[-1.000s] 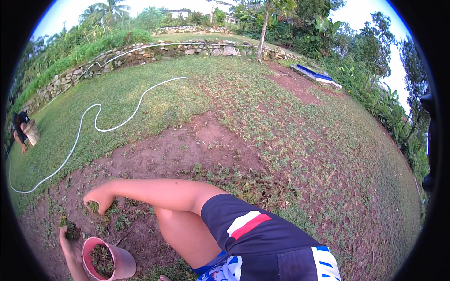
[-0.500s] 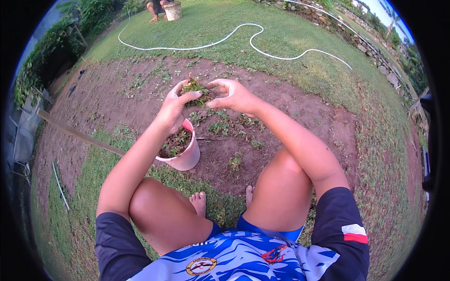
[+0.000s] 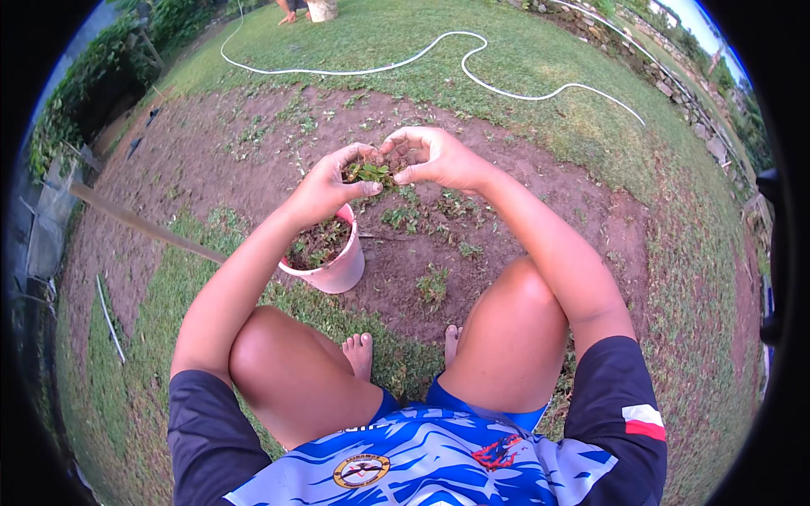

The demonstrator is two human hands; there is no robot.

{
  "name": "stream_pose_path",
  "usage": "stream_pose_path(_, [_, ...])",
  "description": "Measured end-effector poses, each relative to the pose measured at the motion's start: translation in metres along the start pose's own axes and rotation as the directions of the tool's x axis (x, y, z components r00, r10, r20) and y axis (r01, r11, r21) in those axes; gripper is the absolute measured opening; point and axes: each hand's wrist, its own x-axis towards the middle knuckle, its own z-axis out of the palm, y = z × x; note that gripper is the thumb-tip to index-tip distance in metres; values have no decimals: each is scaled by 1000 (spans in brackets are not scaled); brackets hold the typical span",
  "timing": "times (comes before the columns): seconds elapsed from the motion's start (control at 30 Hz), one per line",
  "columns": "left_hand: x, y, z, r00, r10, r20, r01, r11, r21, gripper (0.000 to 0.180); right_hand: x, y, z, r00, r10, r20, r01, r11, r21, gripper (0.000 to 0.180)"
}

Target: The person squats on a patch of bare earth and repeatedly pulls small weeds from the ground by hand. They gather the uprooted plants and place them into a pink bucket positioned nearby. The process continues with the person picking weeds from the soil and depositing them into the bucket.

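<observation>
Both hands are up in front, meeting over the bare soil patch [image 3: 506, 228]. The left hand [image 3: 325, 187] and right hand [image 3: 434, 156] curl toward each other, each grip clenched around 1 small clump of weeds [image 3: 371, 173], green leaves poking out between the fingertips with dark soil clinging beneath. Just below the left wrist sits a pink pot [image 3: 333, 266] on the ground, already holding pulled plants and earth. The person squats, 2 bare feet on the grass. A white hose [image 3: 439, 59] snakes across the lawn well beyond.
</observation>
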Motion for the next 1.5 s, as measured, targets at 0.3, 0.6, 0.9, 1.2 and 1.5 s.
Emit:
stream_pose_path(0.3, [-7, -6, -12, 996, -35, -76, 15, 968, -251, 47, 5, -2, 8, 984, 130, -125, -104, 975, 194, 24])
stream_pose_path(0.6, [-20, 3, -40, 994, 4, -105, -36, 950, -310, 46, 23, 2, 17, 948, 248, -200, -179, 935, 307, 19])
stream_pose_path(0.9, [-39, -13, -74, 933, 81, -352, -64, 996, 61, 39, 99, 28, 76, 991, 83, -106, -76, 994, 73, 35])
stream_pose_path(1.2, [-48, -6, -68, 975, 145, -171, -116, 979, 170, 37, 81, 29, 78, 993, 112, -25, -105, 976, 191, 27])
stream_pose_path(1.5, [-42, -18, -62, 984, -95, -148, 108, 991, 81, 29, 79, 21, 83, 991, -74, -112, 25, 921, -388, 24])
